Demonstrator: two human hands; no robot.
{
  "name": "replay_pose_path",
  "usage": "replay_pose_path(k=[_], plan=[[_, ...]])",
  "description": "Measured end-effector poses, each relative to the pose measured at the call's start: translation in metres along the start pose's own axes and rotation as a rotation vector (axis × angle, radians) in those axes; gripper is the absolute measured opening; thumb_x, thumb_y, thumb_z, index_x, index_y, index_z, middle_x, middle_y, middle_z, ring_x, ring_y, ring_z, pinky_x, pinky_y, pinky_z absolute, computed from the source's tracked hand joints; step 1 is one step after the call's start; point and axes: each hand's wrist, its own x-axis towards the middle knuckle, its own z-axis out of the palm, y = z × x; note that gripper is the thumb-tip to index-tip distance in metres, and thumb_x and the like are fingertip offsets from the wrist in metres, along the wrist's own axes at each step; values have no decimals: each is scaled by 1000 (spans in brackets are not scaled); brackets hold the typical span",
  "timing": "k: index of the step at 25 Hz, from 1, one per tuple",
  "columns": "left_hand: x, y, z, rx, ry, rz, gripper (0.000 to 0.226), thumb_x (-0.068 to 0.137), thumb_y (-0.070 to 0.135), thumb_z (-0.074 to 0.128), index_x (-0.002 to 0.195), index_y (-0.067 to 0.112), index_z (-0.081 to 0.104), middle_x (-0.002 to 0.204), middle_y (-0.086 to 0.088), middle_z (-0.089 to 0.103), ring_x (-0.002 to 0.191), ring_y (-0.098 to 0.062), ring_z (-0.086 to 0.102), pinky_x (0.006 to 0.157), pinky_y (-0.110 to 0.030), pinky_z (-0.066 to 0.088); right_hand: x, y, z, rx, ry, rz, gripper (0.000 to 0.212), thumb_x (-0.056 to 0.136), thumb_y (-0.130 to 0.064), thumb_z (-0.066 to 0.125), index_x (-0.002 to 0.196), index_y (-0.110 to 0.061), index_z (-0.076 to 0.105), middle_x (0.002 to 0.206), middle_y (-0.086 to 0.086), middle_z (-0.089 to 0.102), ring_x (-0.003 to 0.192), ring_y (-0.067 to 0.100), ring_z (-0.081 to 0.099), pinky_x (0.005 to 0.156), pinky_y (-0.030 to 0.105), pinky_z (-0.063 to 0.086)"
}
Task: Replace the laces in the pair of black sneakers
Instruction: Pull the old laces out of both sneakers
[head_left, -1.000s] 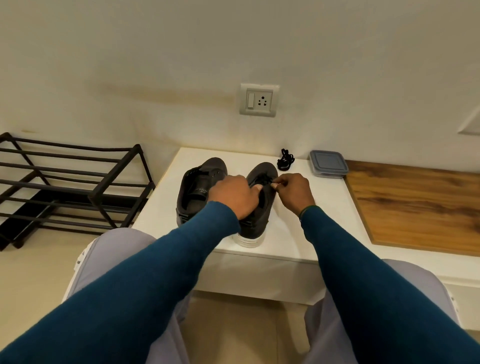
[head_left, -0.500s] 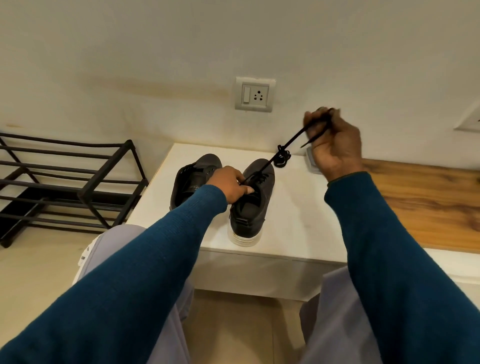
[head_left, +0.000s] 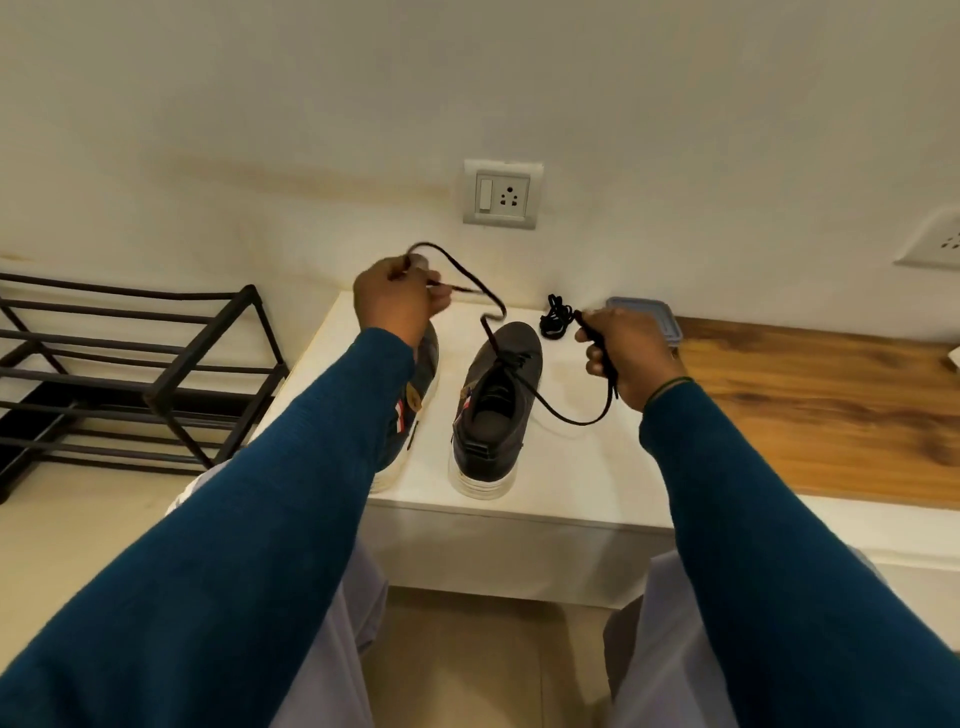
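We see a black shoe rack (head_left: 156, 374) on the floor, left of the white bench (head_left: 571, 467). Above the bench's back left, the left hand (head_left: 395, 301) pinches one end of a black lace (head_left: 551, 412) with curled fingers. The left sneaker (head_left: 427, 374) stands on the bench, partly hidden by the sleeve. The right sneaker (head_left: 493, 410) stands near the bench's middle, toe to the wall. The lace goes through its front holes and hangs loose to both hands. A small bundled lace (head_left: 557, 325) lies at the bench's back. Over the bench's right side, the right hand (head_left: 623, 358) holds the other lace end in a fist. A grey box (head_left: 649, 312) sits at the bench's back right. A wooden board (head_left: 831, 405) lies right of the bench.
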Motion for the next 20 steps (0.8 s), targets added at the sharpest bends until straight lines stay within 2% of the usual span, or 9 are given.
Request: replay_pose_path(k=[1, 2, 3, 4, 6, 8, 11, 16, 20], plan=[[4, 2, -3, 40, 83, 23, 46, 98, 2, 54, 143, 4, 44, 136, -18, 55, 105, -26, 66, 85, -26, 57, -2, 2, 4, -114, 9, -58, 12, 98, -16, 58, 91, -9, 63, 80, 9, 66, 54, 13, 47, 48, 25, 41], [6, 0, -7, 228, 106, 43, 62, 96, 0, 53, 153, 9, 29, 153, -14, 39, 128, -26, 53, 101, -26, 47, -2, 5, 6, -266, 33, -125, 11, 97, -16, 58, 92, -9, 65, 87, 10, 68, 62, 14, 54, 55, 26, 46], [3, -5, -8, 465, 80, 89, 69, 94, -1, 52, 156, 11, 23, 160, -10, 27, 139, -25, 42, 107, -24, 36, -2, 9, 9, -458, 69, -194, 10, 96, -16, 59, 96, -10, 67, 97, 11, 70, 75, 17, 61, 66, 29, 50], [-1, -13, -7, 671, 3, 174, 65, 93, 0, 51, 154, 13, 30, 159, -8, 29, 139, -24, 40, 107, -22, 32, -3, 12, 12, -665, 105, -250, 14, 95, -16, 59, 105, -10, 67, 109, 10, 68, 93, 21, 64, 79, 33, 52], [-5, -29, 1, 910, -239, 296, 40, 93, 5, 51, 131, 16, 62, 139, -3, 56, 124, -21, 56, 101, -23, 41, -9, 15, 21, -901, 83, -347, 28, 95, -20, 60, 121, -11, 64, 127, 9, 62, 117, 25, 57, 99, 37, 46], [-9, -45, 11, 999, -434, 294, 24, 95, 12, 57, 111, 14, 75, 117, -1, 71, 108, -18, 64, 92, -25, 46, -17, 16, 34, -865, -39, -398, 27, 96, -24, 61, 119, -12, 68, 122, 6, 66, 113, 22, 60, 96, 32, 46], [-6, -58, 20, 986, -470, 268, 16, 93, 20, 67, 104, 15, 77, 105, -1, 75, 97, -15, 67, 91, -29, 52, -25, 21, 48, -769, -173, -337, 19, 94, -21, 65, 107, -12, 76, 102, 2, 73, 93, 15, 63, 83, 27, 48], [1, -65, 22, 895, -413, 196, 13, 91, 21, 70, 90, 9, 76, 93, -1, 74, 87, -14, 68, 83, -32, 57, -22, 27, 57, -783, -62, -297, 9, 90, -19, 69, 90, -12, 75, 86, 0, 69, 83, 14, 62, 80, 29, 52], [2, -70, 21, 876, -352, 105, 26, 97, 16, 59, 84, -4, 71, 93, -14, 71, 88, -22, 67, 76, -29, 51, -20, 34, 63, -553, 50, -145, 25, 88, -15, 59, 65, -7, 58, 66, 7, 54, 66, 21, 51, 65, 34, 46]])
